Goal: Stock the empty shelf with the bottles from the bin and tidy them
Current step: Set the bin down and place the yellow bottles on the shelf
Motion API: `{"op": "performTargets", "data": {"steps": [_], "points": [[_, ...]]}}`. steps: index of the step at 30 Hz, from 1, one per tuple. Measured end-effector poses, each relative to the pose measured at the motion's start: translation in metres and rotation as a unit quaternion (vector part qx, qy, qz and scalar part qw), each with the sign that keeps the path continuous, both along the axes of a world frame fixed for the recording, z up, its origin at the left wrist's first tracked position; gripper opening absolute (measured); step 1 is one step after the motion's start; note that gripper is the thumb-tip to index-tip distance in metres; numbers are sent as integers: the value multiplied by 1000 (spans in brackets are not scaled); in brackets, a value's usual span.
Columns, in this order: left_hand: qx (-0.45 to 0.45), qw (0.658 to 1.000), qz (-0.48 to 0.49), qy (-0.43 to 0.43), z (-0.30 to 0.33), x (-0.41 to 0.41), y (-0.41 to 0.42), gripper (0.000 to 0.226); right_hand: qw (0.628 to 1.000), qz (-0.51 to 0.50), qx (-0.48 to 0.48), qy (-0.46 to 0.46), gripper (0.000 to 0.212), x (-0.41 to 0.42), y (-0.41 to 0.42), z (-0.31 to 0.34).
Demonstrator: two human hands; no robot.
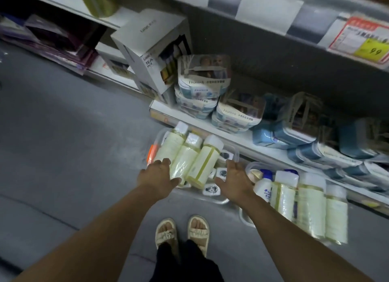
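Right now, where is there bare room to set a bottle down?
The grey floor left of the bin is bare, also around the sandals. The shelf is crowded with packs; both bins are full.

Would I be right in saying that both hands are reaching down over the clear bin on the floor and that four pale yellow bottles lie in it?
Not quite: the head view shows three pale yellow bottles in the clear bin, not four. Both the left hand and the right hand do reach down over it.
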State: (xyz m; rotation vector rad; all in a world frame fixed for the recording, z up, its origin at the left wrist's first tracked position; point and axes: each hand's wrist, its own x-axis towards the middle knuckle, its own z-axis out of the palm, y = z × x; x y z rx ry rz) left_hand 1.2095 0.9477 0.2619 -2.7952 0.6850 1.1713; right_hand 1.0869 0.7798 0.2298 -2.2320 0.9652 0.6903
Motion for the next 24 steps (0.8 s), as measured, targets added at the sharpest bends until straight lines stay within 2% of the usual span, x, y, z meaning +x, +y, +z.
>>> {"op": "performTargets", "data": {"steps": [7, 10, 16, 21, 24], "points": [[-7, 1000, -12, -7, -73, 3, -12, 62, 997, -62, 51, -14, 80, 22, -3, -75], [-12, 1000, -18, -16, -102, 11, -16, 62, 989, -121, 80, -15, 86, 35, -1, -110], [-33, 999, -14, -23, -156, 25, -17, 62, 942, -312, 125, -14, 98, 57, -1, -164], [-71, 997, -6, -22, -182, 26, -17, 60, 917, -376, 129, -24, 106, 66, 3, -200], [-92, 995, -10, -31, -188, 27, -18, 59, 900, -413, 136, -20, 102, 71, 4, -207]]}}
